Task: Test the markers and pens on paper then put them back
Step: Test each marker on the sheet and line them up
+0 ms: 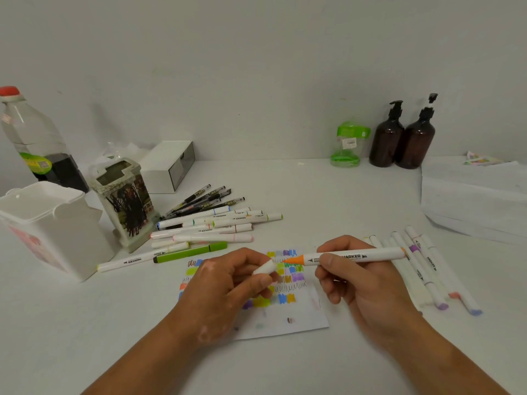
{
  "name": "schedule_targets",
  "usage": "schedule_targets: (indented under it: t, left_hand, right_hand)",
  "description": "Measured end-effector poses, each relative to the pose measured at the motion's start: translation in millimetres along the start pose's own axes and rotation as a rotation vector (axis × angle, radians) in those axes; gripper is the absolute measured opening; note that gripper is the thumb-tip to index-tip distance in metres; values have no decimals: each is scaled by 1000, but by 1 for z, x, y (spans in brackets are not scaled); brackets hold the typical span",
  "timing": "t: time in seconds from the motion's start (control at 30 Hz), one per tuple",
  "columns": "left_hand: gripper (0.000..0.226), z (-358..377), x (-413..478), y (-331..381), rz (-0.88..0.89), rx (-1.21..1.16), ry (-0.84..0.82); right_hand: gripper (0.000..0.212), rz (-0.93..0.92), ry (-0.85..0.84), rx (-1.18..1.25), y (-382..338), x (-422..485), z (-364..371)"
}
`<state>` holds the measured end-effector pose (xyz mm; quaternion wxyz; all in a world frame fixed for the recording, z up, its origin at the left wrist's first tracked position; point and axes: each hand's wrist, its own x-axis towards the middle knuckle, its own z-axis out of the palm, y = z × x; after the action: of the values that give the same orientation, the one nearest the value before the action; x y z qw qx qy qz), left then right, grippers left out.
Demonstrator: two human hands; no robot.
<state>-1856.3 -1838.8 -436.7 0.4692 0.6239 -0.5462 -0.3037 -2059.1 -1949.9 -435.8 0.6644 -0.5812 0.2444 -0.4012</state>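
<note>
1. One white table (299,189) fills the scene, running to a pale wall at the far side.
2. Far right lies a stack of white paper (473,201).
3. Near left stands a white tub (54,223). Behind it is a plastic bottle (31,138) with a red cap, and just right of it a scribbled-on pen holder (128,206).
4. Two brown pump bottles (386,141) stand side by side at the far right by the wall.
5. The right hand (359,280) pinches a white marker (356,256) by its barrel between thumb and fingers. The marker lies level above the sheet, its orange tip pointing left.
6. The left hand (225,283) pinches the marker's white cap (263,267) in its fingertips, just left of the tip and apart from it.
7. Under both hands lies a sheet of paper (299,317), near the middle of the table, covered in colour patches and squiggles.
8. A pile of markers (216,223) lies left of the sheet, with black pens (205,199) behind it and a green marker (191,253) at its near edge.
9. A row of markers (427,269) lies right of the sheet.
</note>
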Motion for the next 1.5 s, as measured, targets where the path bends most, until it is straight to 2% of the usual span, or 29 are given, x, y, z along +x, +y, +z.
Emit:
schedule_targets:
  t: [0.33, 0.47, 0.7, 0.77, 0.9, 0.97, 1.1, 1.23, 1.3, 1.37, 1.43, 1.5]
  left_hand:
    - [24, 5, -2, 2, 138, 208, 8]
    - [31, 4, -3, 2, 163, 182, 5]
    - [27, 1, -2, 2, 168, 216, 11]
    - [23, -2, 0, 1, 138, 191, 30]
    - [19, -9, 5, -6, 55, 192, 75]
    - [26, -9, 5, -8, 105, 274, 91]
    - [27, 2, 4, -5, 221, 345, 83]
    - [36, 9, 4, -8, 210, 385, 75]
    - [39, 6, 5, -11, 172, 358, 101]
    - [31, 3, 6, -12, 167, 357, 140]
    - [26, 1, 7, -12, 156, 366, 145]
    - [21, -1, 7, -14, 158, 365, 143]
  right_hand:
    - [3, 32, -116, -110, 4, -4, 11]
    - [17, 42, -129, -99, 2, -5, 12]
    - [20, 34, -157, -123, -1, -7, 14]
    - [29, 37, -186, -87, -6, -6, 11]
    - [72, 170, -299, 80, -15, -3, -3]
    - [70, 269, -308, 82, -16, -3, -4]
    - [25, 287, -292, -266, -13, -5, 3]
    - [31, 197, -256, -563, -5, -6, 6]
    - [23, 82, -99, -733, -2, -2, 1]
    - [15, -15, 101, -919, -2, 2, -9]
    - [17, -14, 223, -1058, -2, 5, -16]
    - [20, 16, 258, -1174, 0, 6, -18]
